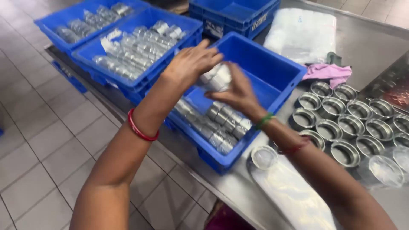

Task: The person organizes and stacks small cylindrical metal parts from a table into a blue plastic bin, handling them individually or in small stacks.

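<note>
Over blue crate [272,72]: left hand [191,64] and right hand [238,93] both closed around plastic-wrapped bundle [217,77], probably metal rings. Slippery film, likely heavy; grip by ends.

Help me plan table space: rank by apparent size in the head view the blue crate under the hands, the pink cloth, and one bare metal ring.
1. Blue crate, far the largest.
2. Pink cloth.
3. Metal ring, smallest, though it lies nearer the camera.

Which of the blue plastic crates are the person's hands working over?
The nearest blue plastic crate, beside the loose metal rings: it is only part filled. Both hands, left and right, hold a wrapped bundle above it.
</note>
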